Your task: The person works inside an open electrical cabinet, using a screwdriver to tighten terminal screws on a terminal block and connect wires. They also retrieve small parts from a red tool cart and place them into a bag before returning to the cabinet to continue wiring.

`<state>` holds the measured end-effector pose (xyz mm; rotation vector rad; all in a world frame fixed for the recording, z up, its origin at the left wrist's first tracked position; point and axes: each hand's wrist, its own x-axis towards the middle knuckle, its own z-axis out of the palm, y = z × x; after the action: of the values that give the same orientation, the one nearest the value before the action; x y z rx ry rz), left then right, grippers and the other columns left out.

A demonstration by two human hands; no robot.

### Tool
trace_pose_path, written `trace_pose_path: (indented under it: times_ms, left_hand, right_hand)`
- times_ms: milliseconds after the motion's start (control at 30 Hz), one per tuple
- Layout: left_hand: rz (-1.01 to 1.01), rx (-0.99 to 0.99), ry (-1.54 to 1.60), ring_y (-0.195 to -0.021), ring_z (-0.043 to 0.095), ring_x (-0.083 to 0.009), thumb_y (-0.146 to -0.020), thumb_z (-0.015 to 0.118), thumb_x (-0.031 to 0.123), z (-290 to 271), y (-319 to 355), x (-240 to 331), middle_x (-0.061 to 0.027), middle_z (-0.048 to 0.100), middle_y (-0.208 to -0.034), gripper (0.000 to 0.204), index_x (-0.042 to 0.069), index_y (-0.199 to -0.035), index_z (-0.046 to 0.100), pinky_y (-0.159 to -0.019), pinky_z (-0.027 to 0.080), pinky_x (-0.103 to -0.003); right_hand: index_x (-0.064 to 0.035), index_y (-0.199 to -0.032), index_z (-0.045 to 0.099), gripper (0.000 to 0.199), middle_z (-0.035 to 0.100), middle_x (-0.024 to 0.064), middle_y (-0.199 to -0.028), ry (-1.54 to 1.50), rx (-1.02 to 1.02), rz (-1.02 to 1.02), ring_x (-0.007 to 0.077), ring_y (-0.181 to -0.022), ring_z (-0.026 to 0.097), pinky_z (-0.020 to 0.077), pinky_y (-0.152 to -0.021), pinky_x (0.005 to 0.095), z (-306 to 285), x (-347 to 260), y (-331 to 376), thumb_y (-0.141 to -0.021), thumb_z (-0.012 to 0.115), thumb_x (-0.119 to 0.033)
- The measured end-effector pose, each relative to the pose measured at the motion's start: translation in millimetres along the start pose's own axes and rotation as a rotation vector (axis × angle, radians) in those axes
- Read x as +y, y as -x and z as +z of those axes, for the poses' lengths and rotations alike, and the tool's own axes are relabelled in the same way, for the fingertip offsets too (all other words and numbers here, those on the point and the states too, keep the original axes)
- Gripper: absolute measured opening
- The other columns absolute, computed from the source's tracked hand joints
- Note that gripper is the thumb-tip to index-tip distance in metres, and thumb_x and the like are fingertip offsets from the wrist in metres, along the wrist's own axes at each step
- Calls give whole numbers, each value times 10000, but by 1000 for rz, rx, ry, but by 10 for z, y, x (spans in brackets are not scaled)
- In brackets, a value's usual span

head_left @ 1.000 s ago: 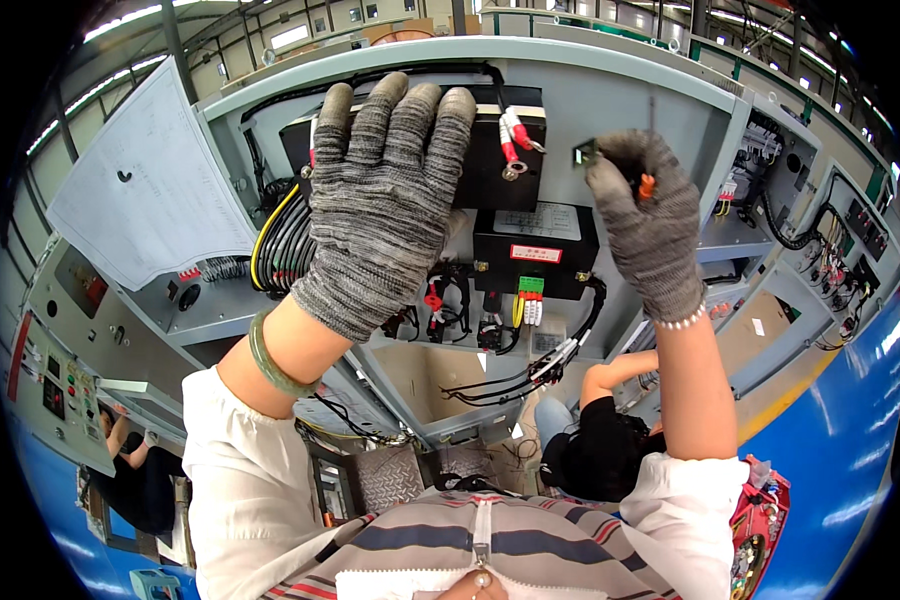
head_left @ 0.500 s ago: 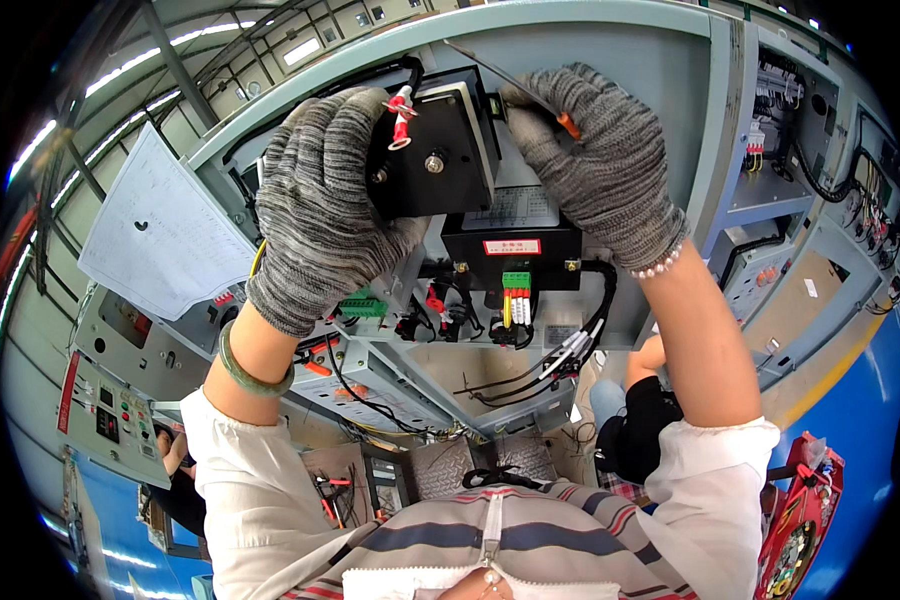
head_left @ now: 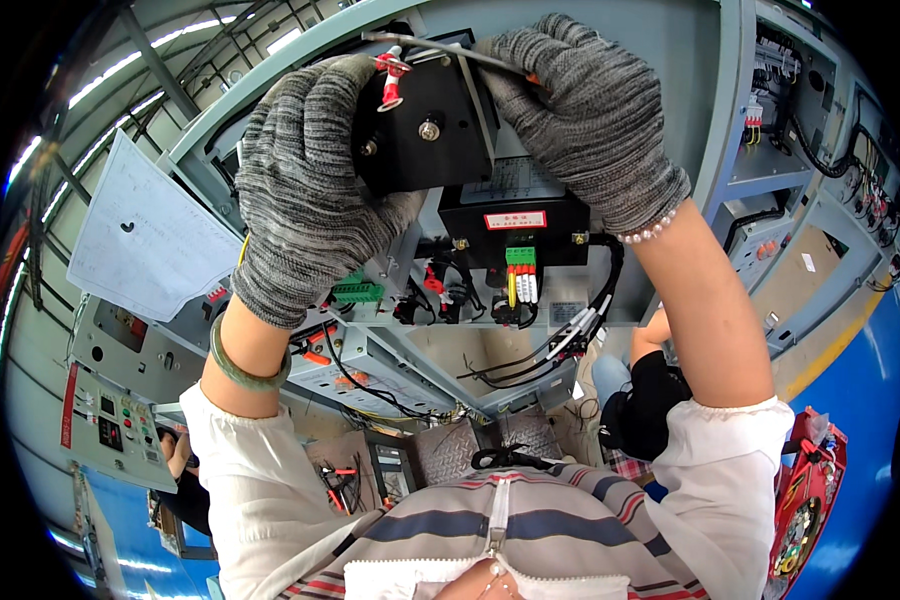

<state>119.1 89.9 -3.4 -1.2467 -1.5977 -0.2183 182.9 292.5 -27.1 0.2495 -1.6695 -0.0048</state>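
My left hand (head_left: 305, 185), in a grey knitted glove, wraps around the left side of a black box-shaped component (head_left: 445, 150) with metal bolts on its face. Red-sleeved ring terminals (head_left: 391, 88) hang over its upper left, close to my fingertips. My right hand (head_left: 590, 120), gloved alike, closes around a screwdriver (head_left: 430, 43) at the component's upper right. Its long metal shaft points left across the component's top; only a bit of orange handle shows. Below sits a black module (head_left: 470, 222) with a red-edged label and a green terminal plug (head_left: 521, 257) with wires.
A grey metal cabinet frame (head_left: 725, 150) surrounds the work. Black cables (head_left: 610, 290) loop at the module's right. A paper drawing (head_left: 150, 230) hangs left. Pliers (head_left: 342, 485) lie below. Another person (head_left: 650, 400) crouches at lower right, near a red toolbox (head_left: 810, 500).
My right hand has moved up and left, and the screwdriver shaft has swung flatter over the component's top. My left hand still holds the component; the view has shifted slightly.
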Motion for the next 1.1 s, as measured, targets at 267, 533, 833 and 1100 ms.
trace_pose_path:
  times_ms: [267, 533, 833, 1100]
  left_hand:
    - [-14, -12, 16, -975, 602, -270, -516, 862, 195, -32, 16, 4, -118, 584, -1098, 790, 58, -1191, 473, -845, 490, -352]
    - [-69, -144, 402, -1059, 572, -235, -496, 882, 188, -327, -159, -149, -93, 572, -1148, 932, 78, -1295, 415, -896, 474, -364]
    - [471, -262, 115, -1120, 500, -351, -568, 823, 345, -300, -870, -166, -180, 481, -1266, 570, 93, -1051, 654, -926, 435, -428]
    - [462, -376, 269, -946, 572, -316, -604, 774, 444, -112, -969, -208, -146, 536, -1132, 517, 94, -974, 689, -816, 476, -399]
  right_hand:
    - [-36, -915, 636, 167, 623, 166, -823, -241, 95, 192, 337, -767, 604, 496, -693, 399, 11, -112, 0, -770, 596, -109]
    - [-56, -1015, 632, 272, 664, 117, -890, -227, 58, 315, 242, -807, 657, 518, -748, 323, 59, -113, 54, -779, 668, -186]
    - [-50, -1068, 593, 312, 662, 131, -904, -288, 73, 298, 258, -829, 661, 519, -744, 332, 72, -96, 63, -786, 671, -157]
    - [-61, -1082, 587, 327, 660, 134, -921, -296, 95, 264, 274, -855, 658, 521, -752, 340, 92, -75, 72, -783, 676, -160]
